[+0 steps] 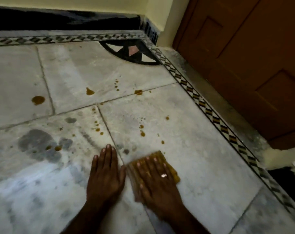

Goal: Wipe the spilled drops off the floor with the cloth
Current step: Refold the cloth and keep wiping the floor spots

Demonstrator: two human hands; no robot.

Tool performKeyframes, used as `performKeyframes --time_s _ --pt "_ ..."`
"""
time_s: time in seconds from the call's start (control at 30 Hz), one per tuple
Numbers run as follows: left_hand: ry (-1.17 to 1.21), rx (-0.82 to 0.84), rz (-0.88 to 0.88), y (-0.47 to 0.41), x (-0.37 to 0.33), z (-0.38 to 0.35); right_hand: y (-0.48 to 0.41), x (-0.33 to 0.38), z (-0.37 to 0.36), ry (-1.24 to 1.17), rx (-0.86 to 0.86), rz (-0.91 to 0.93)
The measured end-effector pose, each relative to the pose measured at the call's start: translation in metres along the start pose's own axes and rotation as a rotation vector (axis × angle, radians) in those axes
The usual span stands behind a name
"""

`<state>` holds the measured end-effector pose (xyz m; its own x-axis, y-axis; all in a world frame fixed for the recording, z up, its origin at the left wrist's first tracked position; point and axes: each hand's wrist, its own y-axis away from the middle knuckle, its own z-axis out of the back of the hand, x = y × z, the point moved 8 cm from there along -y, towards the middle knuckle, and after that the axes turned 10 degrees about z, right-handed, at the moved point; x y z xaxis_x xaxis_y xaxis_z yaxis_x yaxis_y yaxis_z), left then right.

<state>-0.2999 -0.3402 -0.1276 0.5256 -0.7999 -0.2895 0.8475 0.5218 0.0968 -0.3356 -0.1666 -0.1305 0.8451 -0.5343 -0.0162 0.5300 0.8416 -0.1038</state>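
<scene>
Head view, as I read it from the remote station. My right hand (pixel 156 179) lies flat, fingers spread wide, pressed on top of the yellow-brown cloth (pixel 157 157), which sits on the marble floor (pixel 202 166) at about 6 o'clock in the frame, just right of a tile joint. A ring (pixel 163 175) shows on one finger of that hand. The cloth's edges are blurred. My left hand (pixel 105 173) rests palm-down on the bare floor just beside the cloth, at its 9 o'clock, fingers extended and close together, holding nothing.

The spilled drops (pixel 142 133) are brown and scattered from 9 o'clock round to 1 o'clock of the cloth: a line of small ones near the joint, two larger spots higher up, and a broad one (pixel 38 100) far out at 10 o'clock. One tiny drop sits just beside the cloth's far corner. Grey damp patches (pixel 36 142) darken the floor at 9 o'clock. A patterned border strip (pixel 209 114) runs diagonally at 3 o'clock, with a brown wooden door (pixel 244 56) beyond it at 1 o'clock.
</scene>
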Motion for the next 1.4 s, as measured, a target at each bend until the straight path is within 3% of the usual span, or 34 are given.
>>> performKeyframes --time_s 0.1,0.23,0.33,0.43,0.53,0.67,0.77,0.9,1.0,1.1,1.17,1.3,1.4 --pt "-0.035 -0.014 0.002 -0.002 0.001 -0.006 0.015 -0.064 0.009 0.022 -0.008 -0.197" --pt "-0.049 -0.024 0.018 -0.004 0.000 -0.006 -0.045 -0.096 0.008 -0.048 0.027 -0.388" --pt "-0.058 -0.032 0.012 -0.004 0.000 -0.005 -0.066 -0.063 -0.002 -0.064 0.006 -0.265" --pt "-0.045 -0.050 0.013 -0.004 0.001 -0.004 -0.027 -0.049 -0.010 -0.029 0.033 -0.063" --pt "-0.041 -0.069 0.014 -0.003 0.000 -0.006 -0.010 -0.088 -0.003 -0.024 0.002 -0.135" --pt "-0.043 -0.088 0.024 -0.005 0.001 -0.006 -0.074 -0.106 0.001 -0.071 -0.001 -0.311" --pt "-0.041 -0.104 0.015 -0.005 0.002 -0.007 -0.095 -0.069 -0.008 -0.098 0.016 -0.194" --pt "-0.033 -0.119 0.023 -0.004 0.002 -0.004 -0.043 -0.053 -0.013 -0.065 0.045 0.034" --pt "-0.034 -0.135 0.028 -0.004 0.001 -0.003 -0.044 -0.096 -0.007 -0.048 0.025 -0.143" --pt "-0.017 -0.143 0.039 -0.004 0.001 -0.001 -0.100 -0.108 -0.006 -0.078 0.066 -0.300" --pt "-0.027 -0.167 0.035 -0.005 0.001 -0.001 -0.133 -0.087 -0.009 -0.090 0.071 -0.287" --pt "-0.047 -0.238 0.024 -0.006 0.002 0.001 -0.105 -0.044 -0.012 -0.092 0.045 -0.037" --pt "-0.051 -0.249 0.024 -0.003 0.001 -0.002 -0.067 -0.071 -0.007 -0.052 0.033 -0.072"
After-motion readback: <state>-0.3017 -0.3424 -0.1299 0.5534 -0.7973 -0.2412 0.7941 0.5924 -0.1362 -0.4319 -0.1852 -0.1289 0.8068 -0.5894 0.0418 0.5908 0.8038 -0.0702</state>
